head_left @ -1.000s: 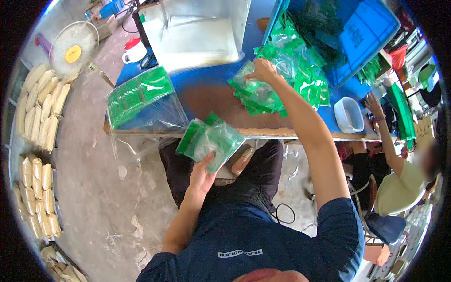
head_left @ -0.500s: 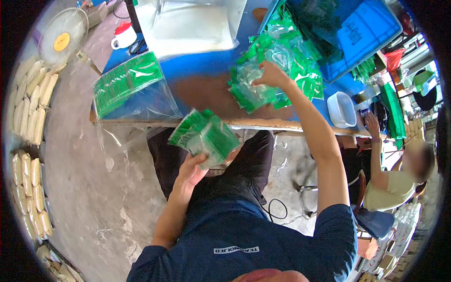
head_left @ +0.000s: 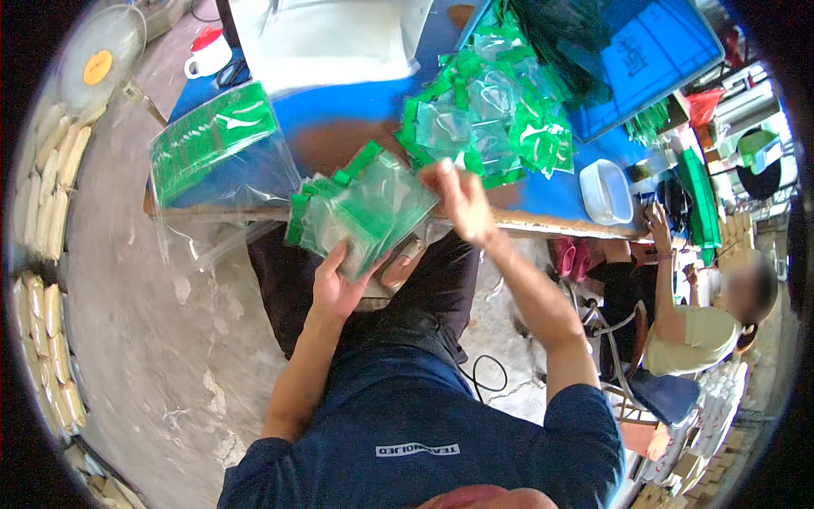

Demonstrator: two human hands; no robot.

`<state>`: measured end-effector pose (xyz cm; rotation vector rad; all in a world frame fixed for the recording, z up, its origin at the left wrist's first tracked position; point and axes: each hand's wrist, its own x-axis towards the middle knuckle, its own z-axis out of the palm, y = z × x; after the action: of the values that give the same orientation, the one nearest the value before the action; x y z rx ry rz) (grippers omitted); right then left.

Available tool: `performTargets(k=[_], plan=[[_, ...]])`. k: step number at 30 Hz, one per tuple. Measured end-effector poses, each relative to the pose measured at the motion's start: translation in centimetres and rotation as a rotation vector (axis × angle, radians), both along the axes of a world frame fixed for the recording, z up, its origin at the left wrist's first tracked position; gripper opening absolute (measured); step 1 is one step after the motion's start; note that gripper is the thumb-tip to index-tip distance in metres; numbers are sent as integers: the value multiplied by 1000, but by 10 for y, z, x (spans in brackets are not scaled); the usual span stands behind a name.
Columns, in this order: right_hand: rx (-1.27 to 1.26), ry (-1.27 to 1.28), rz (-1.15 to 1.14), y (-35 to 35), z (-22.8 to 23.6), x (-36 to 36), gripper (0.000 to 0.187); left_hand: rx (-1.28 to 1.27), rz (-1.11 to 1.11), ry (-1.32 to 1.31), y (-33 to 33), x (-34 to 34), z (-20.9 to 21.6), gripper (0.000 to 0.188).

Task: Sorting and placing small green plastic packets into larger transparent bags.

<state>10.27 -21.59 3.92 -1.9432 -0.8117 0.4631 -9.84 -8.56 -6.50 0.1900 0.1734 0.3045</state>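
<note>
1. Head view: a fanned stack of clear-and-green packets [head_left: 365, 208] is held over the lap, at the near edge of a blue-topped table [head_left: 318, 110]; the stack is taken as the clock's centre.
2. At 7 o'clock, the packets are gripped at their lower edge by the left hand [head_left: 333, 284], its thumb laid on top.
3. At 3 o'clock, the right hand [head_left: 462, 202] is seen with its fingertips by the stack's right corner; whether anything is pinched there cannot be told.
4. At 2 o'clock, a loose pile of similar packets [head_left: 487, 110] is spread on the table; farther out on that line, a blue bin [head_left: 649, 72] is tipped toward it.
5. At 10 o'clock, a clear bag [head_left: 263, 174] filled with green-topped packets is draped over the table edge.
6. At 12 o'clock, a white tray [head_left: 335, 42] is set; between 10 and 11, a red-lidded white mug [head_left: 208, 58].
7. At 3 o'clock, well beyond the right hand, a white tub [head_left: 606, 193] is placed; at 4, a seated co-worker [head_left: 691, 339] is pictured.
</note>
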Motion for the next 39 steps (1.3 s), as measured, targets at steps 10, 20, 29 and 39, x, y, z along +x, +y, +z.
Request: performTargets(k=[10,20,29,39], plan=[[-313,-941,246,-12,-18,7,67,180,-34,19,3,-29,-27,74],[-12,-944,99,2,-25,63,47,22,-64,10,-2,-5,-1,68],[-265,-904,279,-12,-19,-18,98,121,-59,-28,0,-22,-39,68],[-72,-710,268,-35,-50,-2,82,45,67,55,2,-15,-5,69]])
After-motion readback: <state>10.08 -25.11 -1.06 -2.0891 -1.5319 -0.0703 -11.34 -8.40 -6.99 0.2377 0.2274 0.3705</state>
